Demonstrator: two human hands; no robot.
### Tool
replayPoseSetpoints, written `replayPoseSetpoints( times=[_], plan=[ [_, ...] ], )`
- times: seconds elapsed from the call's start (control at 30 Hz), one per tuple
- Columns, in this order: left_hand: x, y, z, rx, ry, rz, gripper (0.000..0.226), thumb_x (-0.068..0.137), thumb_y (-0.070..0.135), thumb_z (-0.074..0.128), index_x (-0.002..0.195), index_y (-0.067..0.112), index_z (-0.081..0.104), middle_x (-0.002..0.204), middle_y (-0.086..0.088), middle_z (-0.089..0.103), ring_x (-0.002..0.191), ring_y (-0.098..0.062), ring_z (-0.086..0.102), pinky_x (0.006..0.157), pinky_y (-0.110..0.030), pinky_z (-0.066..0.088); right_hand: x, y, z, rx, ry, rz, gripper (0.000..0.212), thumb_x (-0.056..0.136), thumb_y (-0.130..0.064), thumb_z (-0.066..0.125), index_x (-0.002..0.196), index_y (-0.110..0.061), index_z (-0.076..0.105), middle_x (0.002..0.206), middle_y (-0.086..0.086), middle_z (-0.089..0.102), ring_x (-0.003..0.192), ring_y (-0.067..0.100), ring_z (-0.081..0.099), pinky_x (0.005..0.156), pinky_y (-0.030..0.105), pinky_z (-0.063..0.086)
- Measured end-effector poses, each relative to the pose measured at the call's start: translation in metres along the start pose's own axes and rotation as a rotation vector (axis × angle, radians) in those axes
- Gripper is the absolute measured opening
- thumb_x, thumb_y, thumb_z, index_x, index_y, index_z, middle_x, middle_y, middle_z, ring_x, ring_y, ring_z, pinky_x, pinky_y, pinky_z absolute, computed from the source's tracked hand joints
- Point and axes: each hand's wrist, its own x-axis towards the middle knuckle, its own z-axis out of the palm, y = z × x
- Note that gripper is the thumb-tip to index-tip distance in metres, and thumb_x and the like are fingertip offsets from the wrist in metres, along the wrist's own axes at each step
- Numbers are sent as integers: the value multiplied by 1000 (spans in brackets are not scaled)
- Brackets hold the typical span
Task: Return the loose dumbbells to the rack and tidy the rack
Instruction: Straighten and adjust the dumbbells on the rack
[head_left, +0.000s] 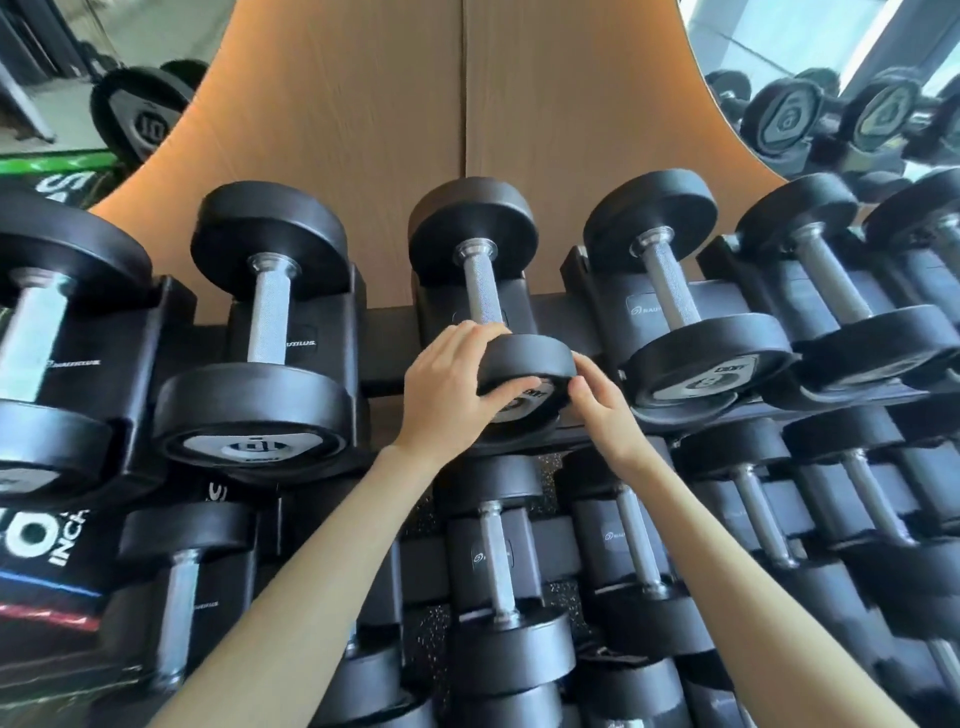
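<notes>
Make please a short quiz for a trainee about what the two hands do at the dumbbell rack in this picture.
1. True or false: the left hand and the right hand both grip the near head of the same dumbbell.
2. Choose one: on the rack, this dumbbell lies in
A. the top row
B. the lower row
C. no row; it is on the floor
3. Short answer: how many other dumbbells show in the same row to the left of it?

Key: 1 true; 2 A; 3 two.
</notes>
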Motion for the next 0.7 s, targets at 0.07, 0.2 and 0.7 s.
replayPoseSetpoints(
  times=[0.07, 0.2, 0.7],
  plan=[
    [-4, -9, 3, -47, 71, 11, 56, 83, 56, 58, 105, 5, 63, 98, -5, 66, 92, -17, 57, 81, -24, 44, 4, -3, -1, -61, -13, -16, 33, 86, -24, 49, 118, -18, 49, 111, -8, 60, 99, -8, 57, 85, 11, 42],
    [-13, -20, 0, -200, 134, -73, 55, 86, 53, 58, 106, 3, 62, 97, -4, 62, 92, -13, 55, 85, -17, 40, 6, -19, 5, -168, -29, -31, 32, 84, -26, 57, 114, -19, 51, 104, -3, 62, 92, -7, 58, 80, 12, 45],
    [-33, -19, 6, -412, 35, -382, 46, 84, 39, 55, 117, 7, 49, 110, 0, 53, 101, -12, 51, 90, -31, 44, -5, -54, 16, -636, 33, -33, 72, 84, -58, 43, 139, -13, 35, 133, 2, 45, 121, 18, 44, 90, 25, 34]
  ],
)
